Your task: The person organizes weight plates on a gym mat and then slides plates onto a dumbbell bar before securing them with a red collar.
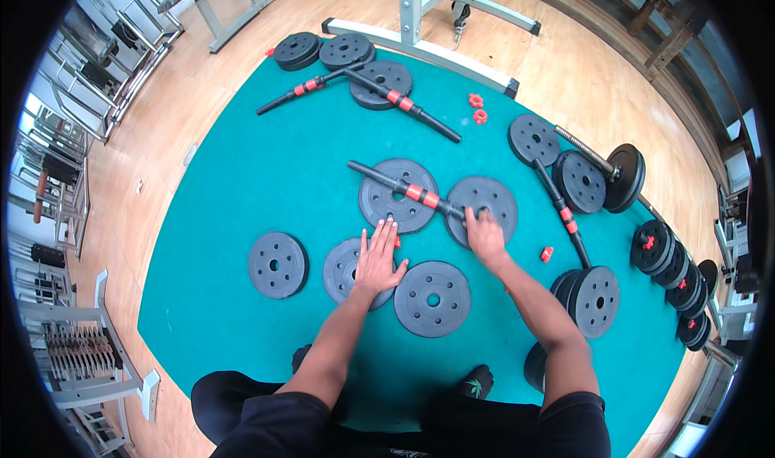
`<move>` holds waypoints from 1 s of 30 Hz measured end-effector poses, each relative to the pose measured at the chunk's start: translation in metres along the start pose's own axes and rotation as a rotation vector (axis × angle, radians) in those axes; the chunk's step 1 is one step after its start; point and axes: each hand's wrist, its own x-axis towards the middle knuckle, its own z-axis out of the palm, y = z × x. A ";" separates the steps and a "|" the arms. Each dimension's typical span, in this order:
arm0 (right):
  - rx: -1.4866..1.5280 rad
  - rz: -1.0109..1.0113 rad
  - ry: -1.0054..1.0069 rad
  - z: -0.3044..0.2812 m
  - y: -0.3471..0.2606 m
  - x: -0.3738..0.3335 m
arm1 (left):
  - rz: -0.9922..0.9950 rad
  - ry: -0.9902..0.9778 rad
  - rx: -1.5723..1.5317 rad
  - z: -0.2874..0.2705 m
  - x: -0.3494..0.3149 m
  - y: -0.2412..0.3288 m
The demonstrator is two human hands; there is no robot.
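My left hand (378, 260) lies flat with fingers spread, over a grey weight plate (338, 266) and partly hiding it. A red star nut (396, 242) peeks out beside its fingertips. My right hand (486, 236) is closed, fingers curled at the near end of a black dumbbell bar (422, 196) with a red-banded grip. That bar rests slanted across two plates, a far one (412, 175) and a right one (499, 195); the fingers hide its tip. Nearest me sits another plate (433, 317), with one more plate (274, 266) to the left.
More bars (404, 102) and plates (383, 82) lie at the mat's far edge. Red star nuts (476, 101) are scattered. On the right are another bar (561, 207), stacked plates (597, 300) and loaded dumbbells (652, 244). Gym machines surround the green mat (234, 183).
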 end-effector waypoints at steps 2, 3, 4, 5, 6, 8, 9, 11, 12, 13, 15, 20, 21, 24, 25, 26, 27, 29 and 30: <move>0.021 -0.009 0.017 0.006 0.004 -0.031 | -0.008 0.027 -0.062 0.005 0.001 -0.005; 0.034 -0.008 0.019 0.011 0.010 -0.047 | -0.010 0.030 -0.096 0.008 0.000 -0.006; 0.040 -0.047 0.094 0.016 0.019 -0.061 | 0.000 0.027 -0.056 0.011 0.003 -0.006; 0.043 -0.081 0.167 0.021 0.034 -0.076 | 0.012 0.022 -0.021 0.012 0.008 -0.007; 0.046 -0.125 0.243 0.021 0.046 -0.084 | 0.018 0.023 0.019 0.012 0.016 -0.009; 0.116 -0.009 0.062 0.006 0.074 -0.101 | 0.060 -0.011 0.099 0.011 0.035 -0.011; 0.144 0.057 -0.036 -0.002 0.092 -0.113 | 0.092 -0.059 0.132 0.006 0.048 -0.005; 0.020 0.035 -0.042 -0.012 0.111 -0.131 | 0.076 -0.141 0.180 -0.005 0.067 0.008; -0.025 0.034 -0.024 -0.022 0.109 -0.136 | 0.028 -0.172 0.192 -0.010 0.078 0.014; 0.027 0.015 0.034 -0.017 0.107 -0.136 | -0.021 -0.203 0.204 -0.012 0.086 0.019; 0.125 -0.013 0.152 0.000 0.102 -0.134 | -0.039 -0.207 0.234 -0.007 0.098 0.016; 0.222 0.176 0.041 0.006 0.097 -0.118 | 0.051 -0.236 0.324 -0.005 0.102 0.015; 0.200 0.206 0.024 -0.008 0.090 -0.120 | 0.030 -0.242 0.354 -0.007 0.102 0.017; 0.166 0.230 0.059 -0.015 0.092 -0.131 | -0.012 -0.239 0.391 -0.006 0.102 0.025; 0.174 0.236 0.049 -0.016 0.095 -0.134 | -0.014 -0.225 0.377 -0.004 0.103 0.022; 0.178 0.243 0.040 -0.020 0.098 -0.139 | -0.016 -0.207 0.358 -0.002 0.104 0.021; 0.194 0.245 0.040 -0.021 0.100 -0.142 | -0.032 -0.229 0.380 -0.004 0.108 0.022; 0.183 0.244 0.001 -0.026 0.096 -0.145 | -0.027 -0.285 0.343 -0.016 0.112 0.017; 0.172 0.246 -0.018 -0.032 0.096 -0.146 | -0.023 -0.311 0.319 -0.024 0.116 0.018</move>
